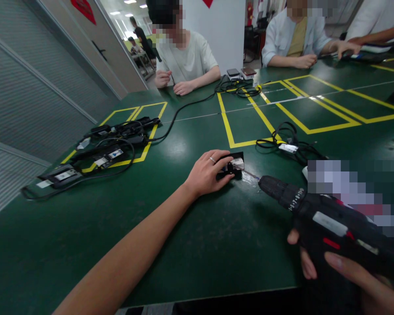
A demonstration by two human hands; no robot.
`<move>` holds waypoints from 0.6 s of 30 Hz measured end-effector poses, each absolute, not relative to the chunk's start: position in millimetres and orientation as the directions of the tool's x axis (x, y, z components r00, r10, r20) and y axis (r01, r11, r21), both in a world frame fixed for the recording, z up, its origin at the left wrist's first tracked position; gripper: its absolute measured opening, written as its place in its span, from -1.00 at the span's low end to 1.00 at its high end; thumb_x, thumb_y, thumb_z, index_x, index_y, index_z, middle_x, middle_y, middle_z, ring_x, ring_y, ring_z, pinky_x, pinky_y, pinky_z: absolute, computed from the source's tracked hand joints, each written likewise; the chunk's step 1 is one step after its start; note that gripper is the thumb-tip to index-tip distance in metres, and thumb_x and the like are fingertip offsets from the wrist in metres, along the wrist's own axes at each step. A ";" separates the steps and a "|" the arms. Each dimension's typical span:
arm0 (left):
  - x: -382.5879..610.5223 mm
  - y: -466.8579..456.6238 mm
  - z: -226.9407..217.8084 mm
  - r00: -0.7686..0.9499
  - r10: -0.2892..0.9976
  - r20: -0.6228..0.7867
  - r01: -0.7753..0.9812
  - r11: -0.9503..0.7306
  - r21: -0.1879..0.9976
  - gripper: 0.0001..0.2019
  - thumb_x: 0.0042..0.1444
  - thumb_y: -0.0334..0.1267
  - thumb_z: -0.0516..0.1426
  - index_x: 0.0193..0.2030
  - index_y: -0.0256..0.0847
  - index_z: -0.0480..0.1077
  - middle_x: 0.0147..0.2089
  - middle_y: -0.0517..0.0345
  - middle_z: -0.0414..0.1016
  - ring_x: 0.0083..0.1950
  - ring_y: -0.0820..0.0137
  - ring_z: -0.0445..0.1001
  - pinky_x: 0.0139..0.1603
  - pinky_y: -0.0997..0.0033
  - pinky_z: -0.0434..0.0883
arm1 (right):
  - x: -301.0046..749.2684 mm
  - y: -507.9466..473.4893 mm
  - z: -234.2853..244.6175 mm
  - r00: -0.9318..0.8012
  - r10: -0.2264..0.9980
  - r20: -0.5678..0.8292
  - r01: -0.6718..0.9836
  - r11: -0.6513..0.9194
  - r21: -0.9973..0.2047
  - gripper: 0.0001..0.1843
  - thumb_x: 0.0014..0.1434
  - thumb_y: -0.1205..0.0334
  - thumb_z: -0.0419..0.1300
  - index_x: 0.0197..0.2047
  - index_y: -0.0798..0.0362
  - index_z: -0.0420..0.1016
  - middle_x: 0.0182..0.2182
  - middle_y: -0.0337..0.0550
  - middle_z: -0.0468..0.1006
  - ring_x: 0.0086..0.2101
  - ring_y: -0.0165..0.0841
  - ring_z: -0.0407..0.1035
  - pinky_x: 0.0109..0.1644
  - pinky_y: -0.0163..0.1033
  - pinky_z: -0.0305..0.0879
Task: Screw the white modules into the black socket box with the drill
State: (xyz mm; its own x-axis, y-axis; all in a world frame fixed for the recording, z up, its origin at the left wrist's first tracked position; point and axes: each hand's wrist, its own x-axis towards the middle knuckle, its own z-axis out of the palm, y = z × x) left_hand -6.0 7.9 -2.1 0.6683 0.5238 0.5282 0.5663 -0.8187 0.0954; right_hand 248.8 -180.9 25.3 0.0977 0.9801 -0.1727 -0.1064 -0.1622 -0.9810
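My left hand (208,173), a ring on one finger, is closed around a small black part (239,156) that lies on the green table. A pale patch shows on the part's face; its exact kind is unclear. In my right hand (351,273) is a black cordless drill (331,218) with red accents, its handle wrapped by the fingers. The drill's long thin bit points left and reaches the black part beside my left fingertips. Whether the tip sits in a screw is too small to tell.
Several black power adapters (118,140) with cables lie on the left. A coiled cable with a white label (288,148) rests right of centre, another cable bundle (239,87) farther back. Yellow tape (231,127) marks rectangles on the table (170,245). People sit across from me.
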 end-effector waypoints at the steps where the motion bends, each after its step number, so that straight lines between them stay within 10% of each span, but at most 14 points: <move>1: -6.2 7.6 -2.0 0.662 0.525 0.534 0.568 -0.817 0.100 -0.55 0.12 -0.12 0.15 0.13 -0.18 0.23 0.14 -0.06 0.31 0.15 0.17 0.31 0.14 0.02 0.33 | 247.5 -178.8 26.3 0.099 0.981 -0.169 -0.109 -0.158 -0.981 -0.65 -0.13 -0.09 0.26 -0.33 -0.05 0.58 -0.62 -0.12 0.52 -0.60 -0.09 0.43 -0.51 0.00 0.41; 18: -6.4 6.3 -1.1 0.626 0.555 0.547 0.580 -0.801 0.149 -0.62 0.13 -0.16 0.13 0.06 -0.24 0.25 0.11 -0.07 0.33 0.11 0.20 0.34 0.10 0.10 0.37 | 260.6 -204.9 13.7 0.105 0.978 -0.180 -0.133 -0.166 -0.977 -0.74 0.20 0.13 0.04 -0.17 -0.07 0.53 -0.41 -0.14 0.61 -0.41 -0.16 0.45 -0.27 -0.14 0.34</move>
